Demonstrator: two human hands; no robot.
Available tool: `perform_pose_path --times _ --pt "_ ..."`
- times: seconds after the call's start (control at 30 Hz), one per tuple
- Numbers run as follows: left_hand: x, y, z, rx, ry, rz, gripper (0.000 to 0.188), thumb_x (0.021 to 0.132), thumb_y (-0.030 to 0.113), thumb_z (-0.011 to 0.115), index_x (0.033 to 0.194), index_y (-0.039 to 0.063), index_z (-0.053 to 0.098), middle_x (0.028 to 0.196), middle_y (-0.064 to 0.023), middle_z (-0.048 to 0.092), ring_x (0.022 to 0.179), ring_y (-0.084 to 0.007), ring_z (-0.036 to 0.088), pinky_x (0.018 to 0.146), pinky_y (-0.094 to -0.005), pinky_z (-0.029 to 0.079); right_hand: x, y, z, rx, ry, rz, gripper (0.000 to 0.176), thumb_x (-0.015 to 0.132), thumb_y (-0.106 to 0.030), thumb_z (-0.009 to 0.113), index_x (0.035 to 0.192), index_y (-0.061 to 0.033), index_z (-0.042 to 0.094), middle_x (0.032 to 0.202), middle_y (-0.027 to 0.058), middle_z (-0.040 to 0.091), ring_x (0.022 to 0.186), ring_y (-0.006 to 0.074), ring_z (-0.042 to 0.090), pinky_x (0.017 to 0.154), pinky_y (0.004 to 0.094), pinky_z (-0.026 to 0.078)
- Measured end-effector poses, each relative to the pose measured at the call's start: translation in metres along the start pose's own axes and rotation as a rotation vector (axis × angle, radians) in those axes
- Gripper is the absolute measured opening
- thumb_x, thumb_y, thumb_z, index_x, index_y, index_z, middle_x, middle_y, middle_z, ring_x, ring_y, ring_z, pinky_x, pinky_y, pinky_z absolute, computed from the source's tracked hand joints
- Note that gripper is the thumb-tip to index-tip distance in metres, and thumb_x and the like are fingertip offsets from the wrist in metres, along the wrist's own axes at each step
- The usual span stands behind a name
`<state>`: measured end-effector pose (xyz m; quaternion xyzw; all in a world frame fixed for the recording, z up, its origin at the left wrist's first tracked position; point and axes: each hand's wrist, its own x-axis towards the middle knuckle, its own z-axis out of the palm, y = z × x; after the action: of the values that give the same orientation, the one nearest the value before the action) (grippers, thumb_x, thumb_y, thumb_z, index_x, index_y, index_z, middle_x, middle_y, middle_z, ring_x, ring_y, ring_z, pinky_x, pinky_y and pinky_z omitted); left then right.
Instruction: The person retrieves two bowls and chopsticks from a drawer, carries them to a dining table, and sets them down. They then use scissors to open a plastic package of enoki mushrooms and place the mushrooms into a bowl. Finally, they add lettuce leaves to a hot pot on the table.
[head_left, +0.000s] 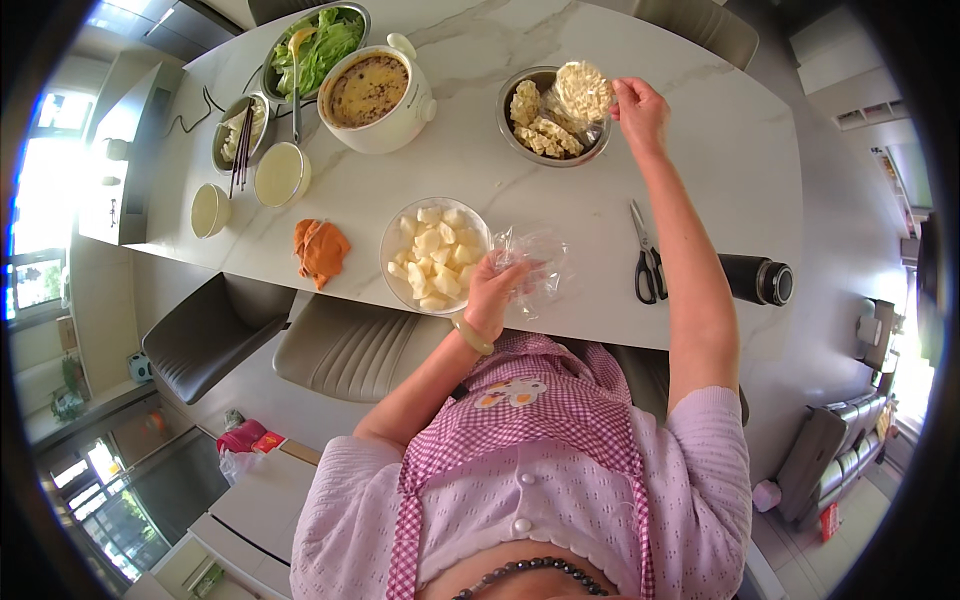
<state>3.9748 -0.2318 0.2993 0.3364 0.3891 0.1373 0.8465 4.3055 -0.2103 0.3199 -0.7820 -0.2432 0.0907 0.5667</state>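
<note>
My right hand pinches the edge of a round, pale noodle cake, which appears to be in clear wrapping. The cake is over a steel bowl of crinkled noodle cakes, some with clear film about them. In my left hand is a crumpled bunch of clear plastic wrappers, near the table's front edge. Just left of that hand, a clear dish holds pale, cut chunks of a peeled food.
Black-handled scissors and a black flask lie to the right. On the left are an orange cloth-like bundle, a white pot of soup, lettuce, chopsticks, a ladle and two bowls. Chairs border the table.
</note>
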Motion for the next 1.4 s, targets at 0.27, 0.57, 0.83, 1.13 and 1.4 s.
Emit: perform_pose_path --times 0.27,0.57,0.83,1.13,1.4 --pt "0.015 -0.013 0.001 -0.012 0.02 -0.037 0.023 0.092 0.009 0.059 0.115 0.007 0.054 0.108 -0.0094 0.068 0.095 -0.0197 0.067 0.075 -0.0298 0.051 0.0 0.006 0.009 -0.091 -0.018 0.01 0.014 0.094 -0.017 0.055 0.091 -0.0032 0.058 0.074 0.0056 0.066 0.061 0.014 0.067 0.056 0.0276 0.053" --pt "0.013 -0.025 -0.006 0.005 -0.11 -0.044 0.021 0.091 0.005 0.06 0.112 0.004 0.056 0.104 -0.0101 0.068 0.094 -0.0196 0.067 0.073 -0.0305 0.053 -0.007 0.035 0.022 -0.117 -0.185 0.101 0.014 0.091 -0.017 0.058 0.098 -0.0054 0.059 0.092 0.0086 0.068 0.066 0.015 0.068 0.063 0.0287 0.054" --pt "0.012 -0.025 -0.011 0.008 -0.079 -0.007 0.024 0.09 0.003 0.058 0.113 0.002 0.055 0.102 -0.0109 0.069 0.09 -0.0173 0.067 0.07 -0.0287 0.052 -0.008 0.031 0.016 -0.42 -0.242 -0.016 0.033 0.089 -0.032 0.062 0.114 -0.0107 0.062 0.096 0.0073 0.069 0.085 0.0221 0.068 0.074 0.0356 0.052" --pt "0.04 -0.006 0.022 0.025 -0.083 0.046 0.02 0.087 0.001 0.059 0.106 0.001 0.052 0.095 -0.0103 0.069 0.082 -0.0164 0.066 0.065 -0.0263 0.05 0.012 0.036 0.015 -0.452 0.069 -0.29 0.028 0.088 -0.034 0.064 0.099 -0.0094 0.072 0.094 0.0105 0.07 0.086 0.0249 0.066 0.076 0.0379 0.052" --pt "0.048 -0.029 0.006 0.095 -0.108 0.062 0.021 0.089 0.002 0.058 0.11 0.002 0.058 0.1 -0.0092 0.07 0.087 -0.0158 0.066 0.068 -0.0273 0.049 0.01 0.031 0.005 0.168 -0.011 0.212 0.033 0.092 -0.034 0.062 0.105 -0.004 0.067 0.09 0.0053 0.07 0.077 0.0153 0.067 0.065 0.0284 0.053"
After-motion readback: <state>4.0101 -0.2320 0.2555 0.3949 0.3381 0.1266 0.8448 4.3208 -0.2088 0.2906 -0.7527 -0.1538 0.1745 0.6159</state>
